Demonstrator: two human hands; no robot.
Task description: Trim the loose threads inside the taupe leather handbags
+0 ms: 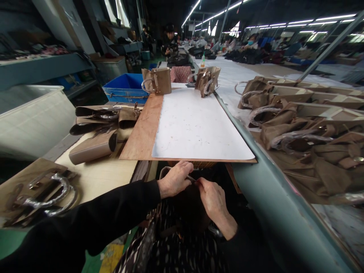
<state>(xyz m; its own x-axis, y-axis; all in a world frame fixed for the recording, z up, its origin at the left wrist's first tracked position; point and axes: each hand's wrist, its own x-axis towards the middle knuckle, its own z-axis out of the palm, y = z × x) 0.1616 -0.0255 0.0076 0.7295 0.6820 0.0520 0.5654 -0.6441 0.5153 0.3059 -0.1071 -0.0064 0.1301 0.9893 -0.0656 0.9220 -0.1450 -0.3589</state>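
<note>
A dark brown handbag (189,208) rests in my lap, below the near edge of the work board. My left hand (175,180) is closed on its upper edge, fingers curled over the rim. Just to the right, my right hand (214,199) pinches the same edge between thumb and fingers. Most of the bag lies in shadow, and my hands hide part of its rim. Ahead of my hands lies a white sheet (196,125) on a brown board (139,140).
Finished-looking tan handbags (163,80) stand at the board's far end. More bags (301,113) crowd the right table. Left are brown bag pieces (91,148), a bag with wrapped handles (36,182), a blue bin (122,87) and a white tub (31,121). People work farther back.
</note>
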